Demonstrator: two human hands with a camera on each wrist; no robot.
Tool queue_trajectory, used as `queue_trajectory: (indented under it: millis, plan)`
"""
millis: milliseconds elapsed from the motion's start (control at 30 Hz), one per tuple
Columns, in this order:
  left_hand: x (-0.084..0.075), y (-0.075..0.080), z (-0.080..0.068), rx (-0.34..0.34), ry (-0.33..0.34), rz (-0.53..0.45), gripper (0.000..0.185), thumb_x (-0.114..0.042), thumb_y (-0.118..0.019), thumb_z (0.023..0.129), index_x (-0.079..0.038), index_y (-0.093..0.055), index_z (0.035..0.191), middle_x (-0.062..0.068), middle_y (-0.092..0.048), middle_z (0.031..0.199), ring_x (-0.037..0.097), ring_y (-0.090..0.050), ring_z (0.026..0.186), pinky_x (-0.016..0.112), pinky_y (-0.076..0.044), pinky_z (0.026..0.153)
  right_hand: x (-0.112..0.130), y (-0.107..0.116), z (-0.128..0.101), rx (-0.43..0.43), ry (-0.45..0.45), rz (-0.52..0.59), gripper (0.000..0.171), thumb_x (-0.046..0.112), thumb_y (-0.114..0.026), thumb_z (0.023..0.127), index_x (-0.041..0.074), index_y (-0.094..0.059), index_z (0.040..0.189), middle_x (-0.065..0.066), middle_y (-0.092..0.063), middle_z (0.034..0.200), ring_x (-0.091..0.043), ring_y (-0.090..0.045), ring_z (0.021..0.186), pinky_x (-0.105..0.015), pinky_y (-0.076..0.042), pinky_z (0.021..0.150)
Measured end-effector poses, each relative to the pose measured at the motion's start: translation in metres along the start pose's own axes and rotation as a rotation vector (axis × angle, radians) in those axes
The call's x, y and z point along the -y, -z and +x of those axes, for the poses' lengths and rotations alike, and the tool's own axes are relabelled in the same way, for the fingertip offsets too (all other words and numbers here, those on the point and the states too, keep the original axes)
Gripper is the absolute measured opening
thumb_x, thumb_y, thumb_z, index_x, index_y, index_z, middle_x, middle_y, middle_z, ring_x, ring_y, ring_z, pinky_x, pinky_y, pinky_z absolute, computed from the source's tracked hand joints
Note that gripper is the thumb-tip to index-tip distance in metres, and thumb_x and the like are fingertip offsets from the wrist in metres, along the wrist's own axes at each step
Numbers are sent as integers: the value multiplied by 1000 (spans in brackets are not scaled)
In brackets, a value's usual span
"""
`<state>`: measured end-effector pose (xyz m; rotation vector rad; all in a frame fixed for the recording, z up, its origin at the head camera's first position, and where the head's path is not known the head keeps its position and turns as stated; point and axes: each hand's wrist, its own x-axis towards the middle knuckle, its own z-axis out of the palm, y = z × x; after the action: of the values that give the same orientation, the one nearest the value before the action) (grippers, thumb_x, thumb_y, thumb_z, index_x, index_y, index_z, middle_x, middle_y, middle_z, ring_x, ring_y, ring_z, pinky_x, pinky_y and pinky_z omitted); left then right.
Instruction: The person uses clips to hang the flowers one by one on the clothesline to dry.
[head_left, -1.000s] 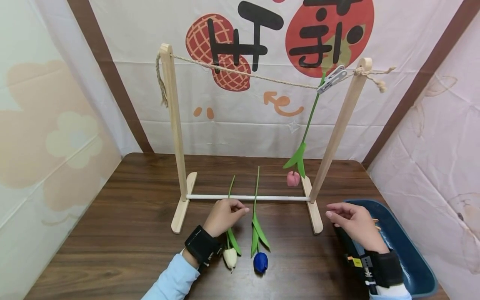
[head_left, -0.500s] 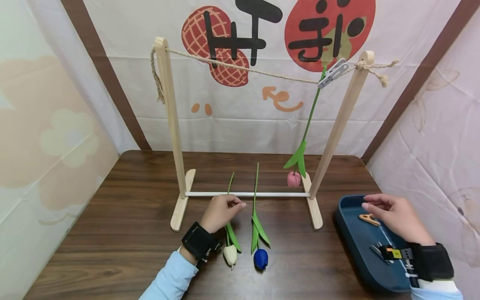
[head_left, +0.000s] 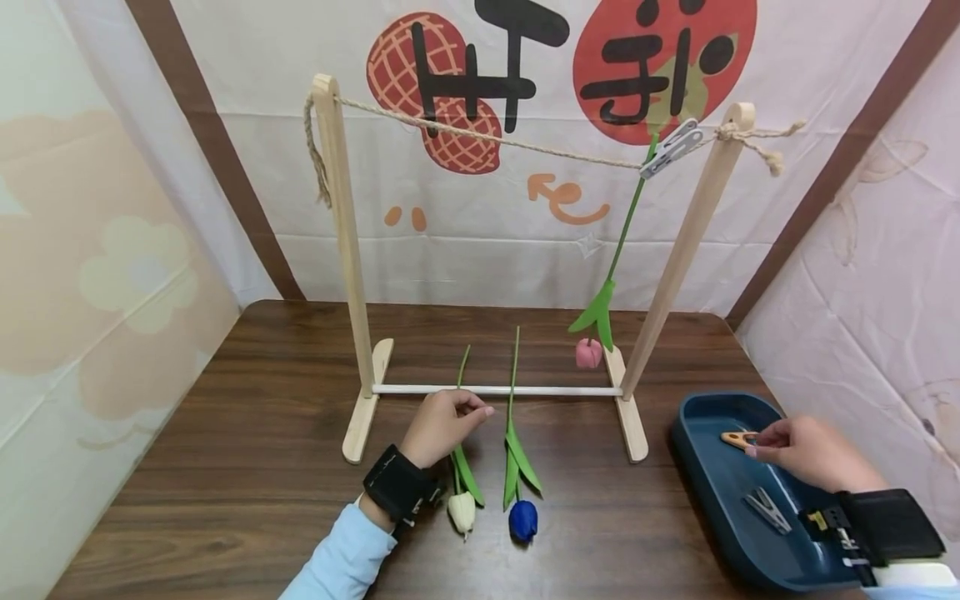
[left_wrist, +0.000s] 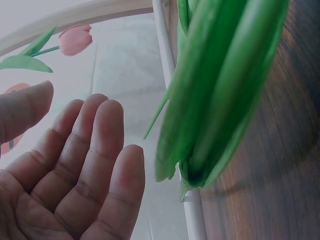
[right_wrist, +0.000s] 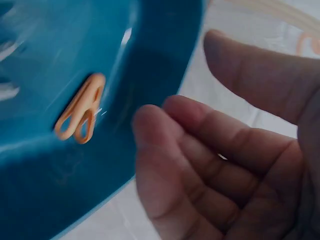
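My left hand [head_left: 444,425] hovers over the white tulip [head_left: 461,512], fingers loosely bent and holding nothing. Green tulip leaves [left_wrist: 215,95] lie close beside its fingers in the left wrist view. Just to the right is a blue tulip [head_left: 522,521], stem pointing away from me. My right hand [head_left: 821,450] is over the blue tray [head_left: 697,492], fingertips close to an orange clothespin [head_left: 738,440]. In the right wrist view the thumb stands apart from the fingers, and the clothespin [right_wrist: 82,110] lies in the tray outside them. A grey clothespin [head_left: 767,510] lies nearer me in the tray.
A wooden rack with two posts [head_left: 345,233] and a white bottom bar [head_left: 495,390] stands across the table [head_left: 247,433]. From its rope [head_left: 487,137], a pink tulip [head_left: 588,353] hangs head down by a grey clothespin [head_left: 671,150]. Printed cloth forms the backdrop.
My right hand has moved right from beside the tray to over it, then lowered toward the orange clothespin. The left hand has stayed nearly still.
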<state>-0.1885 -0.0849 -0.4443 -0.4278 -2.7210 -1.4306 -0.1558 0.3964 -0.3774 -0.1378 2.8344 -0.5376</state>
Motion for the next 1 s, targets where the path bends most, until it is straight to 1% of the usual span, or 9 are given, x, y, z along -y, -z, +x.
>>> queue_trajectory:
  millis: [67, 200, 367, 533, 600, 700, 867, 1000]
  plan:
    - [0, 0, 0, 0, -3, -3, 12, -23, -70, 92, -12, -75, 90, -8, -63, 75, 12, -53, 61, 29, -43, 56, -4, -2, 1, 47, -32, -38, 25, 25, -71, 87, 0, -72, 88, -1, -61, 73, -18, -51, 64, -34, -41, 57]
    - [2, -1, 0, -2, -4, -6, 12, -24, -70, 91, -13, -75, 89, -8, -63, 75, 12, -53, 61, 29, -43, 56, -9, -10, 3, 120, -96, -100, 24, 29, -76, 83, 6, -70, 78, 1, -55, 67, -17, -48, 62, -33, -39, 56]
    - [2, 0, 0, -3, -5, -14, 11, -24, -70, 92, -14, -75, 89, -8, -62, 75, 12, -51, 60, 29, -42, 56, -12, -19, 8, 173, -150, -150, 27, 31, -80, 79, 7, -67, 74, 0, -51, 65, -17, -48, 60, -32, -39, 54]
    - [1, 0, 0, -6, -7, -20, 9, -23, -70, 92, -16, -74, 89, -8, -62, 75, 12, -51, 60, 29, -41, 55, -13, -26, 12, 216, -181, -183, 33, 34, -84, 74, 8, -64, 73, -2, -51, 63, -16, -50, 53, -29, -39, 49]
    - [0, 1, 0, -7, -10, -12, 9, -23, -70, 92, -16, -74, 89, -8, -62, 75, 12, -51, 59, 28, -41, 55, -14, -29, 14, 231, -191, -199, 34, 35, -85, 73, 7, -64, 72, -2, -51, 62, -16, -49, 53, -28, -38, 50]
    - [-1, 1, -1, -6, -15, -1, 9, -23, -70, 92, -15, -75, 89, -9, -62, 74, 11, -51, 59, 28, -41, 55, -16, -33, 18, 245, -204, -226, 37, 34, -86, 72, 3, -65, 75, -2, -51, 63, -17, -50, 56, -31, -40, 53]
    - [-2, 1, -1, -6, -20, -1, 11, -22, -70, 92, -13, -75, 90, -9, -62, 75, 11, -51, 59, 27, -41, 54, -27, -42, 29, 265, -229, -252, 49, 34, -88, 70, -6, -65, 85, -5, -55, 70, -21, -53, 63, -37, -46, 59]
    - [0, 0, 0, -4, -25, -7, 12, -23, -70, 92, -13, -75, 91, -9, -62, 75, 11, -51, 59, 28, -41, 54, -38, -50, 36, 283, -275, -247, 55, 33, -89, 67, -8, -63, 93, -7, -56, 74, -22, -55, 66, -39, -47, 61]
